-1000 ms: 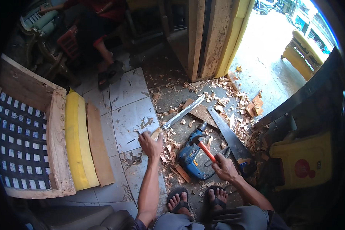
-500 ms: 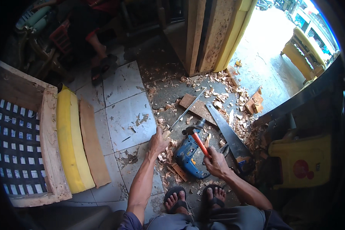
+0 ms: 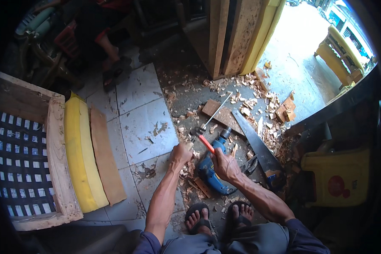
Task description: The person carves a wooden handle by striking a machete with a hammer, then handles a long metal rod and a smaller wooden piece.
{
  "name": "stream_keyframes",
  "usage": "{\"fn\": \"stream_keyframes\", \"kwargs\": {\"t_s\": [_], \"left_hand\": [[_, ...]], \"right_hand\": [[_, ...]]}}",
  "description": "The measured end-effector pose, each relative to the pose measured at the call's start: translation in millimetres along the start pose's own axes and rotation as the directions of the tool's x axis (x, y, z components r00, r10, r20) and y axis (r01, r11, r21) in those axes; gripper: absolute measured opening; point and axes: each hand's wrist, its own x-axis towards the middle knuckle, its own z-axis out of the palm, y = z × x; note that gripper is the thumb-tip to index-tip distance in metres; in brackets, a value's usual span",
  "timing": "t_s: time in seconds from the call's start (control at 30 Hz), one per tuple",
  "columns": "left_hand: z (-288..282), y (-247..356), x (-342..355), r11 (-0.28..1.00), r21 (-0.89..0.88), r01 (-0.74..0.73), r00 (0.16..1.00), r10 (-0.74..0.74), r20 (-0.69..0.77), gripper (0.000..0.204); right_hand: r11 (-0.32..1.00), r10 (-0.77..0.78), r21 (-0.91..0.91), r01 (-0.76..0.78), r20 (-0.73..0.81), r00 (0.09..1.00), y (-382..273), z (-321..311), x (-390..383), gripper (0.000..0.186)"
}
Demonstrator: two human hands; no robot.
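Note:
My left hand (image 3: 182,154) is closed around the light handle of a long tool with a thin metal shaft (image 3: 218,109), possibly a file or rasp. Its shaft points forward and right, above a brown board (image 3: 229,117) on the floor. In my right hand (image 3: 226,166) is a hammer (image 3: 206,144) by its orange-red handle. The dark hammer head is close to the base of the shaft; whether they touch I cannot tell. Under the right hand lies a blue power drill (image 3: 211,174). A handsaw (image 3: 258,144) rests to its right.
Wood chips (image 3: 249,103) litter the floor around the tools. At left stand a wooden frame with black webbing (image 3: 57,156) and a yellow cushion piece (image 3: 82,156). A yellow container (image 3: 334,178) is at right, wooden posts (image 3: 237,42) ahead. Another person's legs (image 3: 111,53) show far left.
My right hand has moved left with the hammer, bringing its head toward the handle end of the long tool. My left hand stays closed on its tool. The view has shifted slightly.

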Motion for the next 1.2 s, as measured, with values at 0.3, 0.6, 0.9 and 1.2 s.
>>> {"fn": "stream_keyframes", "kwargs": {"t_s": [0.3,0.6,0.9,1.2], "left_hand": [[-0.4,-1.1,5.3,0.998,0.043,0.039,0.998,-0.041,0.054,0.035],[-4.1,-0.6,6.6,0.996,0.058,0.064,0.99,-0.071,0.125,0.034],[-1.3,-4.1,10.0,0.997,0.078,0.023,0.991,-0.033,0.132,0.038],[-5.9,1.8,9.6,0.996,0.067,0.063,0.991,-0.07,0.118,0.035]], "right_hand": [[1.0,0.005,0.001,-0.005,0.025,1.0,1.6,3.0,2.7,0.022],[1.0,-0.016,-0.024,0.017,0.015,1.0,5.5,7.3,10.0,0.021],[0.997,0.07,-0.05,-0.065,0.116,0.991,5.0,4.1,11.8,0.019],[0.988,0.136,-0.093,-0.121,0.176,0.975,-0.7,-0.6,14.7,0.018]]}}
